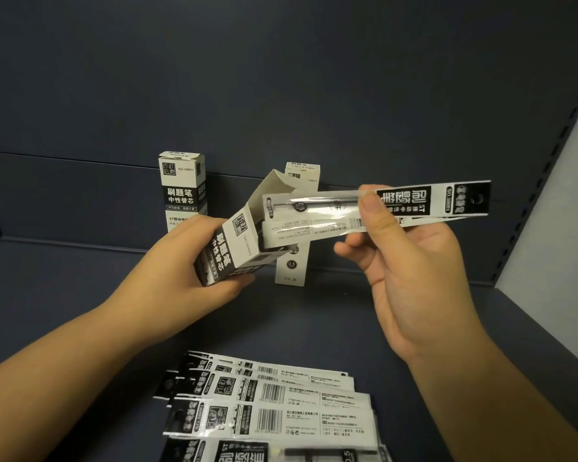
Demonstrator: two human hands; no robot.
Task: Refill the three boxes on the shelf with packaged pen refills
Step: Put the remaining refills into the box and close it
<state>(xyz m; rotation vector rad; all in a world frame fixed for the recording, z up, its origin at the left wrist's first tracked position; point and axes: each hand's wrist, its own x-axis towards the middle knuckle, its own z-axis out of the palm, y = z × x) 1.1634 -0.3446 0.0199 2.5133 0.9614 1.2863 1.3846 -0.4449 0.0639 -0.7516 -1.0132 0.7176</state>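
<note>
Lying almost level across the middle of the view, the packaged pen refills (374, 208) run with their long axis left to right, the black printed header with its hang hole at the right and the clear end at the left, just inside the mouth of the tilted box (241, 241). That box leans with its open flap up and to the right, its long axis slanting from lower left to upper right. Behind it two more boxes stand upright against the back panel of the shelf (80, 278): the left box (182, 188) and the middle box (297, 261), the latter partly hidden by the packets. The shelf is dark blue-grey, with a pale upright at the far right. Near the front edge lies a fanned pile of refill packets (271, 408), their headers to the left. The left hand (194, 265) grips the tilted box round its lower part, fingers curled beneath it. The right hand (411, 268) pinches the packets between thumb and fingers near their middle.
</note>
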